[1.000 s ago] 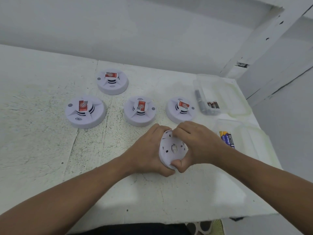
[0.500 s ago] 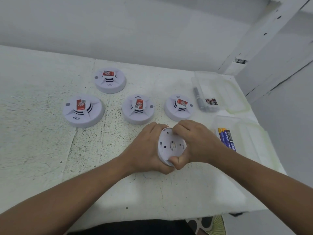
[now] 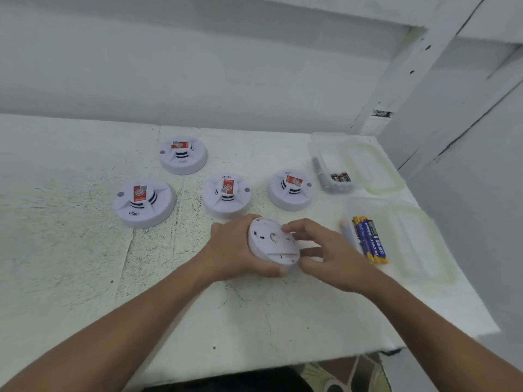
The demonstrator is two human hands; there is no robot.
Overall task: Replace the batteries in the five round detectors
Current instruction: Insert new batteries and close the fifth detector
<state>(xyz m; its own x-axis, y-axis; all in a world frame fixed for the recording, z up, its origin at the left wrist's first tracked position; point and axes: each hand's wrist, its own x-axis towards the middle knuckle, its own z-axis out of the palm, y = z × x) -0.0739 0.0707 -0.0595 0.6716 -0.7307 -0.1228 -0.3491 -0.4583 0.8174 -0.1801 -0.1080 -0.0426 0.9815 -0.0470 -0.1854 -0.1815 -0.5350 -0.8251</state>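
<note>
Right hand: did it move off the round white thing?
Yes. The right hand has slid right, off the detector and toward the blue batteries; it now touches only the rim.

I am at a white worktop whose painted top is cracked and peppered with black specks, thickest across its left half. Along its far edge rises a plain white wall, softly and evenly lit, with a broad band of faint shade higher up. At the far right corner a white post with a few small dark holes slants upward, and beyond the right edge lies a pale grey surface crossed by thin dark lines.
</note>
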